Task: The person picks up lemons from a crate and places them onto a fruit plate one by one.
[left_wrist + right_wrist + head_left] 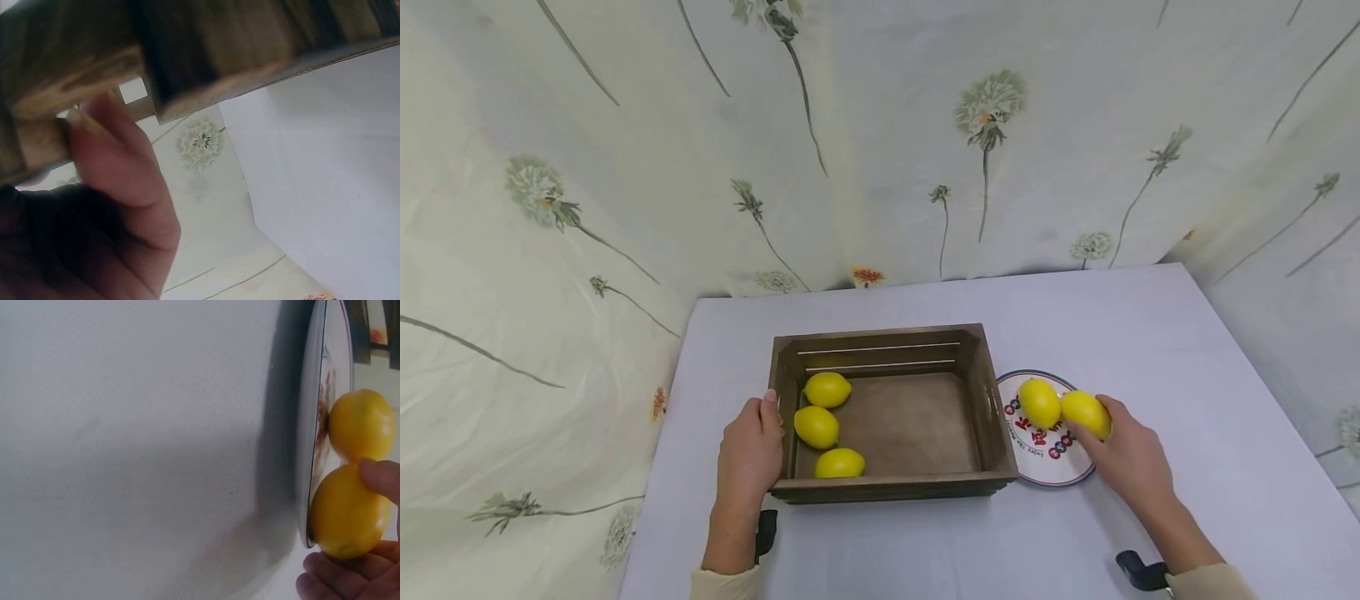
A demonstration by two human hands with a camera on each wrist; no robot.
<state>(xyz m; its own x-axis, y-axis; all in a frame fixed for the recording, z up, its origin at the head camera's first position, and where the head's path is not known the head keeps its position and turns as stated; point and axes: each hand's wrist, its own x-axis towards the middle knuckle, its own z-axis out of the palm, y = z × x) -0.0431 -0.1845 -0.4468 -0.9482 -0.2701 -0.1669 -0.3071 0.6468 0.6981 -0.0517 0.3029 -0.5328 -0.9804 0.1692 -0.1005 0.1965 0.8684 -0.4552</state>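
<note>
A brown wooden crate (895, 492) sits on the table with three yellow lemons (817, 427) inside along its left end. My left hand (751, 450) grips the crate's left wall; in the left wrist view its fingers (119, 162) curl against the slats. To the right of the crate, a round printed plate (1052, 475) bears two more lemons. My right hand (1131, 458) pinches the right-hand lemon (1086, 414) at the plate's right side, thumb on one side and fingers on the other. The other lemon (1040, 403) lies beside it on the plate, touching or nearly so.
A white cloth covers the table (925, 550). Behind and at both sides hangs a pale curtain (880, 150) printed with dandelions. The plate stands close against the crate's right wall.
</note>
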